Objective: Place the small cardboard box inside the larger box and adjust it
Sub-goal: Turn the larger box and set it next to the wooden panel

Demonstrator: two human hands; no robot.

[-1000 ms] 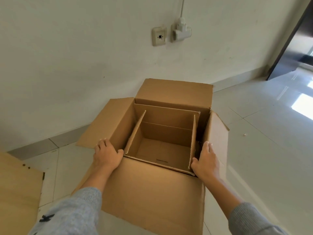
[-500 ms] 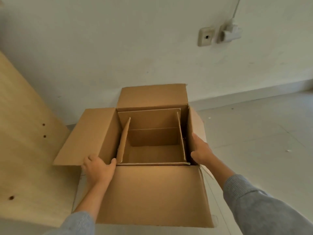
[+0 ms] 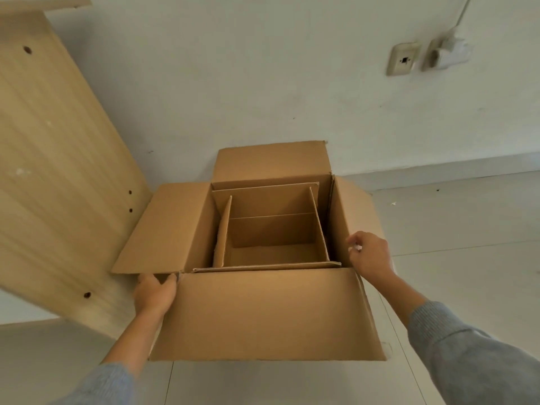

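The small cardboard box (image 3: 274,229) sits upright inside the larger box (image 3: 263,314), open at the top, its own flaps standing up along the walls of the bigger one; it lies closer to the far and right walls, with a gap showing along its left side. The larger box stands on the tiled floor (image 3: 467,229) close to a white wall (image 3: 263,68), all four of its flaps folded outward: the near one hangs toward the camera, the left one lies spread flat, the far one leans against the wall, and the right one droops down. The left hand (image 3: 153,293) is at the near left corner of the larger box, where the left and near flaps meet; its fingers (image 3: 146,279) reach under the edge of the left flap with the thumb against the corner crease, so it seems to hold that corner, though how tightly cannot be told. The right hand (image 3: 369,255) hovers over the right flap near the box's right wall, fingers loosely curled and partly open, grasping nothing that can be seen. Both forearms wear grey knit sleeves (image 3: 467,361). A light wooden panel (image 3: 52,171) with drilled holes leans at the left, just beside the left flap. A wall socket (image 3: 404,61) and a white plug adapter (image 3: 447,52) are mounted on the wall to the upper right.
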